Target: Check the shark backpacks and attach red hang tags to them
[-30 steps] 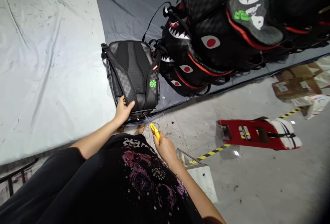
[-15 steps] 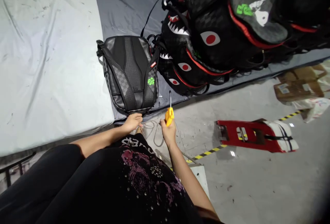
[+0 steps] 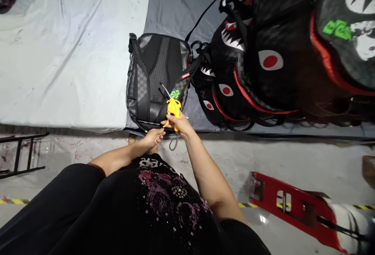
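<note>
On sheeting (image 3: 168, 12), backpack (image 3: 160, 65), contents hidden, right grip (image 3: 182, 124) around yellow tool (image 3: 173, 107), left grip (image 3: 152, 137) unclear

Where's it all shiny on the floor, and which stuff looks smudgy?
Head view: a small white glare spot shines on the smooth grey floor; head view: the big black, red-trimmed shark-face backpack looks smeared toward the right edge; head view: the yellow-bodied handheld tool in the bare right hand looks clearer.

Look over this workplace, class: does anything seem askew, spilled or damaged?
The green-printed strap looks askew: it sticks out beyond the backpack towards the dark bags, while the other strap lies against the back. I see no clear spill or damage.
</note>
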The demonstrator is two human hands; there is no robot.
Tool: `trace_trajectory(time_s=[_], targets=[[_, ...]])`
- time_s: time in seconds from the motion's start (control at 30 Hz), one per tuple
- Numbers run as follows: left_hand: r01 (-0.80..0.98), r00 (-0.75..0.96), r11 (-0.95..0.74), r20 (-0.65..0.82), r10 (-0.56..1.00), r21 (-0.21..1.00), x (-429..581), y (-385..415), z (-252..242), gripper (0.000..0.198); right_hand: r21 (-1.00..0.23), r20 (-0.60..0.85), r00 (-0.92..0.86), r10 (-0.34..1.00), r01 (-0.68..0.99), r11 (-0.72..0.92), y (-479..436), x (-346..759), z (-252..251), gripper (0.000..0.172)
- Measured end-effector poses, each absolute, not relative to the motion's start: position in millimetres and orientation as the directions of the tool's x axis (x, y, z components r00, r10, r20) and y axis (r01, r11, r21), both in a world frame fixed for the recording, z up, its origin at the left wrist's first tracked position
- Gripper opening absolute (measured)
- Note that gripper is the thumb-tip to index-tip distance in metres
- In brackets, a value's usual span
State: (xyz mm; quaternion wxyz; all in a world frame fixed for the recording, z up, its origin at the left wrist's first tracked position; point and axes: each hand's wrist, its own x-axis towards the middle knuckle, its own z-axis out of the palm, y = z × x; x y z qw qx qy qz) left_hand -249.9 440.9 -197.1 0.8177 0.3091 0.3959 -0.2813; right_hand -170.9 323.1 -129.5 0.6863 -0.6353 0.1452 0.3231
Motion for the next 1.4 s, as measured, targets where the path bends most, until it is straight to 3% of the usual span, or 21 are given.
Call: trace_trajectory(time_s=[0.2, 0.4, 0.53, 0.67, 0.77, 0.8, 0.87, 0.93, 1.0, 1.13, 1.27, 1.4], targets=[[0.63, 0.531, 0.631, -0.844, 0.075, 0.453, -263, 426, -193, 0.011, -0.8, -0.595, 0.762, 0.256, -0.592, -0.097, 337, -166, -138, 0.026], [0.756, 0.523, 0.442, -0.852, 0.036, 0.483, -255, 432, -185, 0.023, -0.824, -0.567, 0.789, 0.238, -0.546, -0.153, 332, -167, -146, 0.028], [0.791, 0.522, 0.258, -0.832, 0.188, 0.554, -261, 495, -181, 0.022, -0.836, -0.538, 0.833, 0.125, -0.511, -0.199, 323, -162, -154, 0.031], [0.771, 0.523, 0.043, -0.671, 0.526, 0.635, -281, 570, -178, 0.02, -0.85, -0.503, 0.86, 0.081, -0.476, -0.226, 310, -155, -155, 0.033], [0.685, 0.644, -0.213, -0.441, 0.626, 0.697, -293, 581, -175, 0.022, -0.866, -0.438, 0.898, 0.037, -0.411, -0.286, 300, -163, -147, 0.037], [0.589, 0.745, -0.346, -0.325, 0.582, 0.731, -296, 574, -175, 0.025, -0.873, -0.379, 0.925, 0.008, -0.355, -0.333, 296, -172, -144, 0.041], [0.277, 0.941, -0.578, -0.096, 0.324, 0.768, -299, 550, -175, 0.031, -0.852, -0.215, 0.975, -0.057, -0.216, -0.477, 286, -201, -135, 0.05], [-0.038, 0.999, -0.63, 0.019, -0.037, 0.776, -298, 521, -178, 0.034, -0.758, -0.101, 0.992, -0.079, -0.128, -0.639, 273, -240, -129, 0.055], [-0.176, 0.965, -0.614, 0.011, -0.263, 0.769, -292, 497, -180, 0.037, -0.628, -0.185, 0.982, -0.03, -0.141, -0.766, 262, -281, -126, 0.055], [-0.182, 0.941, -0.71, -0.089, -0.326, 0.68, -282, 477, -185, 0.05, -0.318, -0.467, 0.883, 0.048, -0.117, -0.941, 258, -331, -122, 0.047], [-0.249, 0.922, -0.747, -0.086, -0.378, 0.616, -285, 476, -189, 0.054, -0.116, -0.528, 0.849, -0.004, -0.076, -0.99, 270, -336, -114, 0.038], [-0.215, 0.907, -0.737, -0.148, -0.394, 0.641, -286, 476, -185, 0.058, 0.013, -0.582, 0.809, -0.08, -0.09, -0.996, 286, -328, -111, 0.036]])
